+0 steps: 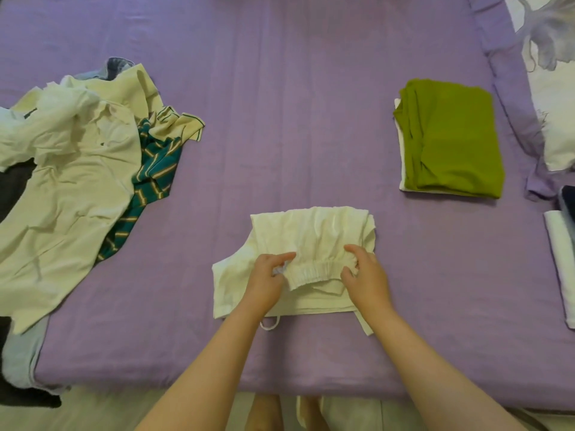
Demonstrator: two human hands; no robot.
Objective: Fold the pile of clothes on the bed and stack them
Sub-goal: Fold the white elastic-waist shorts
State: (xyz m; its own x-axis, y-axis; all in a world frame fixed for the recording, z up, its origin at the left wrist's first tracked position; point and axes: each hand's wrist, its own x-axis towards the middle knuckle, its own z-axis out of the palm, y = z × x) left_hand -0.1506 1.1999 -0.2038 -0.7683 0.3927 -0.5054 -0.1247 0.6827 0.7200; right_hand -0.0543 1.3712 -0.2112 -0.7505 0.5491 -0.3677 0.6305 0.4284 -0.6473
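Hands (266, 279) (367, 275) pinching cream shorts' (311, 234) unlabelled elastic waistband (314, 270).

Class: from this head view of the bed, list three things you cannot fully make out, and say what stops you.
1. Dark garment: mostly hidden under the cream clothes pile.
2. White item under the folded green garment: only its edges show.
3. Folded white cloth: cut off by the right frame edge.

Lilac sheet (295, 104); cream shorts (311, 234); green folded top (454, 141); teal striped shirt (155, 169).
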